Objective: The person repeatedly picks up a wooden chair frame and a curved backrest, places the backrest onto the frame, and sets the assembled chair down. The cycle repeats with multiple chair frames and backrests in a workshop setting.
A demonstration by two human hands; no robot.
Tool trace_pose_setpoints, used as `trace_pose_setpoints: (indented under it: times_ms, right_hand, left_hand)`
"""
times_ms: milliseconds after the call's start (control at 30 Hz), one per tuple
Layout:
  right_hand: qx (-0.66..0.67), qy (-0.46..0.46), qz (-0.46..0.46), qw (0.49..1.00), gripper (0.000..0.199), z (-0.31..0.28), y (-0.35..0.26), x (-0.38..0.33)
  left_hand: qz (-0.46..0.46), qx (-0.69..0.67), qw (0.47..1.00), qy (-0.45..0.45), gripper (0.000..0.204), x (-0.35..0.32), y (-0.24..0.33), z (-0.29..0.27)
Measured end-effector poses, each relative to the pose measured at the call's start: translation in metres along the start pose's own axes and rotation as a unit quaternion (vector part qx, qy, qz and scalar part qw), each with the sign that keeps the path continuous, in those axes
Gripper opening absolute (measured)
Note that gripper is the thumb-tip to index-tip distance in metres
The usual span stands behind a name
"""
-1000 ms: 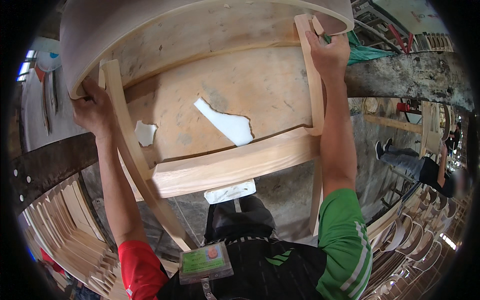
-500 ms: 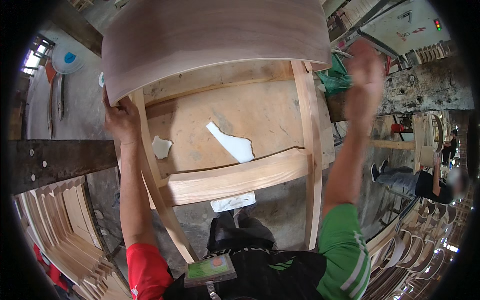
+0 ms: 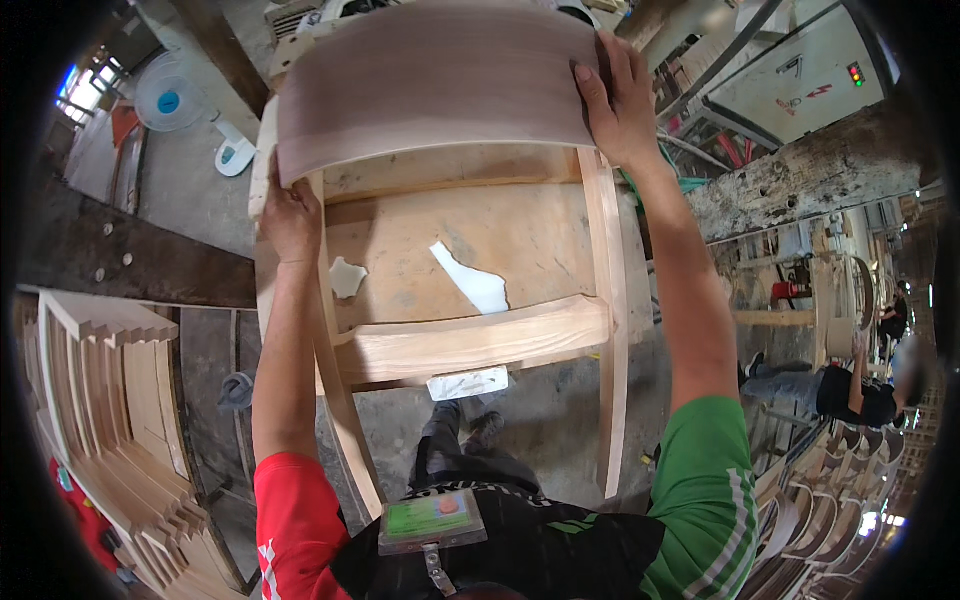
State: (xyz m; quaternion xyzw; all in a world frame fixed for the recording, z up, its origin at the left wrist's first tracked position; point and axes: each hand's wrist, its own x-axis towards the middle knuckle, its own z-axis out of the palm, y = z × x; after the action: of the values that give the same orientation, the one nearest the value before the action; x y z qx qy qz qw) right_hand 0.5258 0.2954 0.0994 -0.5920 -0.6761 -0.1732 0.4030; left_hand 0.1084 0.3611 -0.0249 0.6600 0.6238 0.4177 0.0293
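This is a furniture workshop: stacks of cut wooden chair parts (image 3: 120, 400) fill the left side, more curved wooden frames (image 3: 830, 500) pile up at the right, and a machine cabinet (image 3: 790, 70) stands beyond. The concrete floor (image 3: 530, 420) is dusty (another worker (image 3: 850, 385) crouches nearby).

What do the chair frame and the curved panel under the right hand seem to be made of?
The chair frame looks like pale, unfinished solid wood: visible grain, matte, no varnish sheen. The curved back panel looks like bent plywood or veneer, smoother and darker, grey-brown, with fine streaks along its length. The right hand lies on it; the left hand grips the frame.
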Motion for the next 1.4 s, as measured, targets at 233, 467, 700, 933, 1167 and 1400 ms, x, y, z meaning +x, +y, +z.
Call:
trace_pose_setpoints:
  times_ms: [233, 467, 700, 933, 1167, 1400]
  right_hand:
    - [-0.007, 0.004, 0.035, 0.999, 0.058, -0.001, -0.020, 0.006]
    - [-0.023, 0.007, 0.056, 0.998, 0.057, -0.016, -0.001, -0.013]
    - [-0.011, 0.006, 0.032, 0.999, 0.060, -0.005, -0.017, -0.001]
    - [-0.016, 0.004, 0.048, 0.999, 0.062, -0.009, -0.025, -0.003]
    - [0.044, -0.029, 0.155, 0.987, 0.070, -0.059, -0.032, -0.132]
    - [0.129, -0.174, 0.573, 0.790, 0.059, -0.260, -0.171, -0.519]
  left_hand:
    - [0.184, 0.085, 0.955, -0.216, 0.049, 0.045, -0.008, -0.104]
    - [0.154, -0.330, 0.923, 0.120, 0.070, 0.149, 0.142, -0.174]
    - [0.254, -0.066, 0.964, 0.041, 0.063, 0.104, 0.103, -0.023]
    - [0.180, -0.064, 0.981, 0.019, 0.066, 0.081, 0.097, -0.043]
    - [0.119, -0.107, 0.981, -0.106, 0.059, -0.100, 0.007, -0.118]
    - [-0.376, -0.174, 0.838, -0.355, 0.058, -0.409, -0.031, -0.332]
